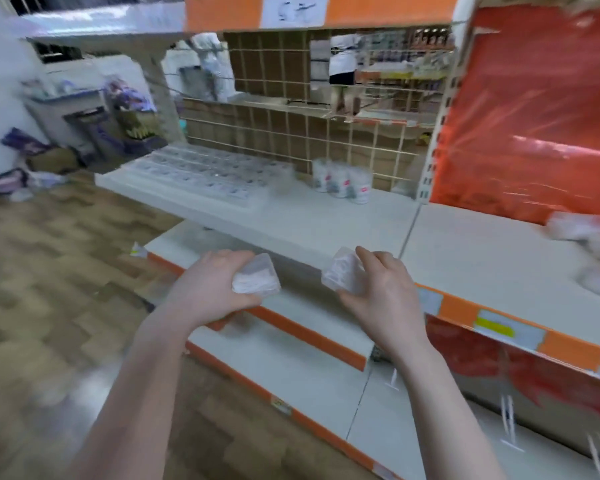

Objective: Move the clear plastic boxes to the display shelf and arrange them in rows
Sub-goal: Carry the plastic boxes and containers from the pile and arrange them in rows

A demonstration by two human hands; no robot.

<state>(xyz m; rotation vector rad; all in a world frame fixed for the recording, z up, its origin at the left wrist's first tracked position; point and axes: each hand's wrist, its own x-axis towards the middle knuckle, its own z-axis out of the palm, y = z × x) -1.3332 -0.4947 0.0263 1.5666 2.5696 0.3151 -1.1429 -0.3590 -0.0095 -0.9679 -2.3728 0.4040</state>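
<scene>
Nearest the camera, over the front edge of the display shelf (326, 230): left hand (208, 285) curled round one clear plastic box (257, 275), right hand (378, 289) curled round a second box (343, 271). Both boxes are in the air, not yet over the shelf surface. Frame is motion-blurred, so the exact finger wrap is hard to read, but both grips look closed and secure.

Further back, toward the shelf's left rear: rows of boxes (205, 174) already laid flat, reaching nearly to the left edge. Right end of that block looks ragged and blurred, probably the open slot.

Behind and right of the rows, near the wire-grid back panel (326, 133): three white cups (343, 181), standing upright.

My read for this step:
- carry both boxes up and back-left to the rows' right end
- set one down at a time, flat, lid up
- butt each against its neighbour, edges square to the shelf front
- stay clear of the cups; they look easy to tip
- release only once the box sits flush
</scene>
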